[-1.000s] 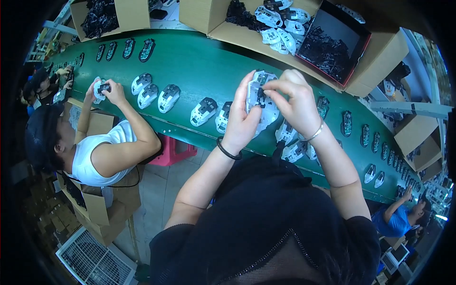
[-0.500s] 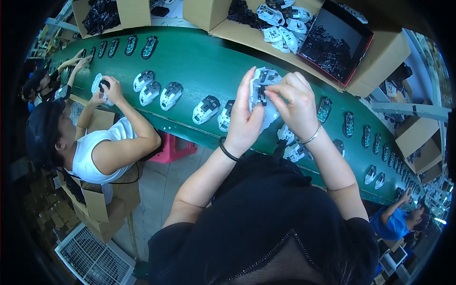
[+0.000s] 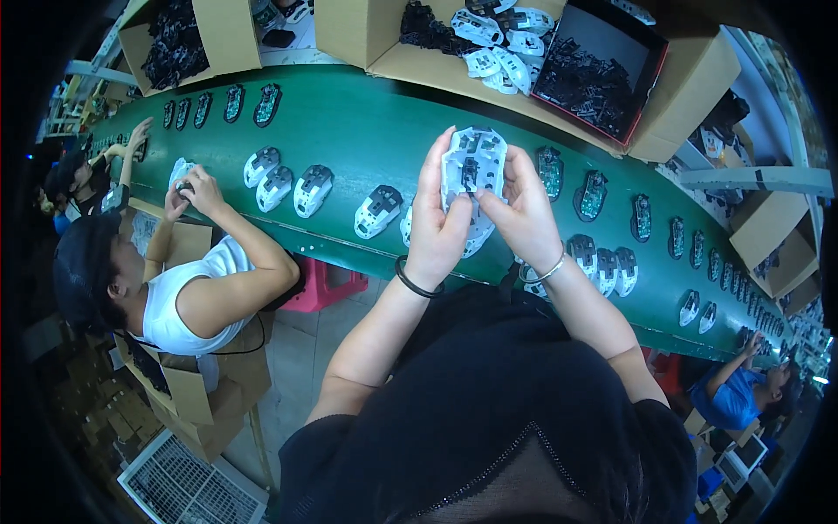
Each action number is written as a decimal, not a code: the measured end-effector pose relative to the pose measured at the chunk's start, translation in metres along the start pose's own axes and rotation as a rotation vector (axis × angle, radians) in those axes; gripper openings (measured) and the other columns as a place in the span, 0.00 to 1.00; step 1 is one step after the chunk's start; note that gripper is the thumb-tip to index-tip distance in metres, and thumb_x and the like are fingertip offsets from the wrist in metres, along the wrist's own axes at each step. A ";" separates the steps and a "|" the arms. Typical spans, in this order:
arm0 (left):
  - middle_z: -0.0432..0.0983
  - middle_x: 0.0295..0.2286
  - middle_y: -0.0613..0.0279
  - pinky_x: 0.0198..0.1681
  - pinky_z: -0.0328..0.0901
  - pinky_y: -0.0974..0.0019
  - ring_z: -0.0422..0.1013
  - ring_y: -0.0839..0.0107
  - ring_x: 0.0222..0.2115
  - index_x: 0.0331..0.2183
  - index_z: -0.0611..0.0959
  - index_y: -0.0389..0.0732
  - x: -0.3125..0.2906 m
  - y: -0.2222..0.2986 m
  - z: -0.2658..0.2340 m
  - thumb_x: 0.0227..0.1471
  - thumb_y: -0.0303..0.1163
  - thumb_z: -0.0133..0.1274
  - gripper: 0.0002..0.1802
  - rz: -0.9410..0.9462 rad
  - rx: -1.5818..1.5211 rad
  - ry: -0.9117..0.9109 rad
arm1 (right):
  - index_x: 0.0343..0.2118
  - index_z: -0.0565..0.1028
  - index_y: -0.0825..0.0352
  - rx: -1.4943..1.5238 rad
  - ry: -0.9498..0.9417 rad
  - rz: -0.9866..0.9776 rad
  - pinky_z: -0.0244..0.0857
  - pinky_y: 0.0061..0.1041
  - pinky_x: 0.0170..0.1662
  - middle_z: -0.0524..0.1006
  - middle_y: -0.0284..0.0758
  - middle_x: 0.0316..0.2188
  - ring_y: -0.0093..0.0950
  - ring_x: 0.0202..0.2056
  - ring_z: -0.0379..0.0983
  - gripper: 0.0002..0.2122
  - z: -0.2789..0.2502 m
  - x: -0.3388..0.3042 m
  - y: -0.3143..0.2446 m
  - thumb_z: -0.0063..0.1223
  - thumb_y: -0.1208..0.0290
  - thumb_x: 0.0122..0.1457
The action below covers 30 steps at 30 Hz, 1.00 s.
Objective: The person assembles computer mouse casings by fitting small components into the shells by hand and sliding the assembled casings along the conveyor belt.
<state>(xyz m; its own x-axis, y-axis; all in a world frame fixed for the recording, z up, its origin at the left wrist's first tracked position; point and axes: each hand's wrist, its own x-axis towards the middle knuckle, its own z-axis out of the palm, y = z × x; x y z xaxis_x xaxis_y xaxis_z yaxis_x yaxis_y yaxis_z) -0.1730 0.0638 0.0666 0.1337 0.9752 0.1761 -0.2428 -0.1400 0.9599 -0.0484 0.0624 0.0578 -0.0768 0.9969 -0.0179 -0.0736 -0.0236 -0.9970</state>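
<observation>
Between my two hands I hold a white computer mouse top shell (image 3: 487, 150), its hollow inner side facing up. A small black plastic piece (image 3: 470, 168) sits in the middle of it. My left hand (image 3: 434, 214) wraps the shell's left edge, and my right hand (image 3: 527, 208) wraps the right edge. Both thumbs press at the lower end of the black piece. Below, past the fingers, more pale shell shows, partly hidden. Several white and black mouse shells (image 3: 605, 269) lie by my right wrist, and another shell (image 3: 379, 211) lies left of my left hand.
A green conveyor belt (image 3: 349, 113) carries mouse bases with green circuit boards (image 3: 591, 194). Beyond it stands a cardboard box (image 3: 698, 92) with white shells and a black tray (image 3: 594, 79) of small black parts. Co-workers sit at left (image 3: 205, 297) and far right (image 3: 729, 397).
My right fingers have left their pinch at the black piece and now grip the shell's right side. Both thumbs have come together on it. Belt items appear slightly shifted.
</observation>
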 end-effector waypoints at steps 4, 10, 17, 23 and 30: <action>0.59 0.50 0.59 0.46 0.60 0.74 0.61 0.72 0.47 0.57 0.54 0.40 -0.001 -0.014 0.008 0.43 0.15 0.37 0.37 0.026 0.072 -0.060 | 0.45 0.63 0.71 0.035 0.131 -0.094 0.62 0.21 0.41 0.71 0.34 0.36 0.21 0.37 0.67 0.20 -0.005 -0.003 0.003 0.48 0.83 0.46; 0.60 0.49 0.56 0.42 0.67 0.63 0.64 0.67 0.46 0.59 0.50 0.52 -0.003 -0.034 0.041 0.48 0.20 0.40 0.37 -0.468 -0.118 -0.231 | 0.51 0.63 0.70 0.460 0.078 0.155 0.64 0.20 0.44 0.72 0.33 0.41 0.20 0.40 0.69 0.23 -0.068 -0.037 0.029 0.50 0.83 0.49; 0.59 0.48 0.49 0.38 0.68 0.62 0.67 0.63 0.41 0.56 0.58 0.52 -0.023 -0.115 0.027 0.50 0.30 0.52 0.34 -0.637 0.243 -0.482 | 0.41 0.72 0.69 -0.395 0.839 0.216 0.67 0.23 0.38 0.76 0.35 0.34 0.24 0.36 0.72 0.18 -0.280 -0.191 0.082 0.51 0.82 0.42; 0.58 0.51 0.54 0.52 0.48 0.40 0.51 0.51 0.54 0.53 0.66 0.58 -0.041 -0.122 0.023 0.42 0.43 0.55 0.34 0.143 1.312 -0.817 | 0.45 0.71 0.55 -1.806 1.158 0.802 0.65 0.33 0.39 0.69 0.37 0.34 0.36 0.39 0.67 0.21 -0.395 -0.294 0.132 0.58 0.73 0.43; 0.51 0.56 0.55 0.54 0.45 0.40 0.48 0.51 0.57 0.56 0.59 0.67 -0.053 -0.141 -0.033 0.40 0.51 0.56 0.41 0.080 1.707 -0.798 | 0.54 0.63 0.47 -1.383 0.730 0.205 0.53 0.43 0.52 0.62 0.44 0.50 0.47 0.51 0.56 0.33 -0.311 -0.236 0.138 0.63 0.57 0.40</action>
<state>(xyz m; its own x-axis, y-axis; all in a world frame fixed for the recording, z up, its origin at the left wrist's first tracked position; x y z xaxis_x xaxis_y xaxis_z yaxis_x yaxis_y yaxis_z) -0.1773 0.0375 -0.0849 0.6489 0.7315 -0.2095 0.7501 -0.6611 0.0150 0.2686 -0.1532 -0.0993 0.5358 0.8150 0.2208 0.8376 -0.4800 -0.2607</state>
